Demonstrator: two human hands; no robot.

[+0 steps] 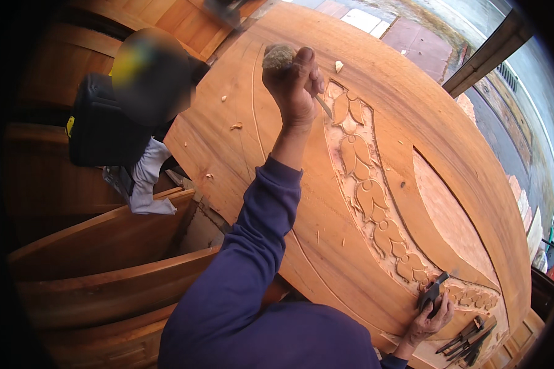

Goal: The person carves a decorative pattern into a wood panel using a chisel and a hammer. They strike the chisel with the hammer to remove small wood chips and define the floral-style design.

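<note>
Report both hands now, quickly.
Left hand: closed, holding a wood-carving chisel.
Right hand: partly curled at a black tool; whether it grips it cannot be told.

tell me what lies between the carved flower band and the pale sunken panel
A strip of plain wood with a small dark spot, in the head view.

Wooden panel (308,243) at centre; carved band (370,195) along it, far to near right; recess (452,209) right of band; left hand (291,86) over far end; hand tools (468,341) near right; boards (114,234) left.
</note>
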